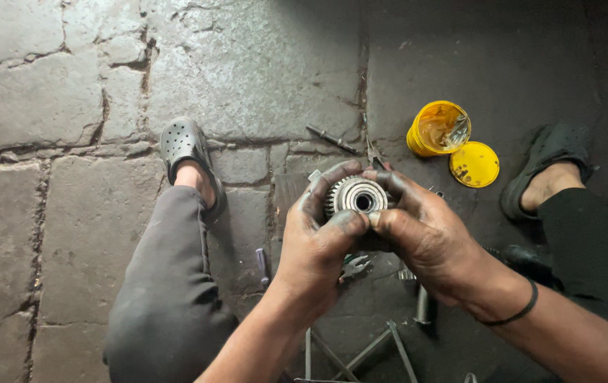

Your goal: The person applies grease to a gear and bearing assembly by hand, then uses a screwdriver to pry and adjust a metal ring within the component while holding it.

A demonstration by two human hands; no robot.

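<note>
Stone floor (70,92) under crouched legs, clogs either side, open yellow grease tub (437,128) and its lid (474,164) off to the right, pliers (353,267) and loose rods directly below the work. Toothed gear with centre bearing (355,196) held mid-air over the floor, left hand (318,241) clamped round its near-left rim, right hand (421,230) gripping the right side, both thumbs pressed at the lower edge; looks like seating or checking the bearing, calls for even thumb pressure. Free room up and left over bare stone; tight below and right among tools and tub.
</note>
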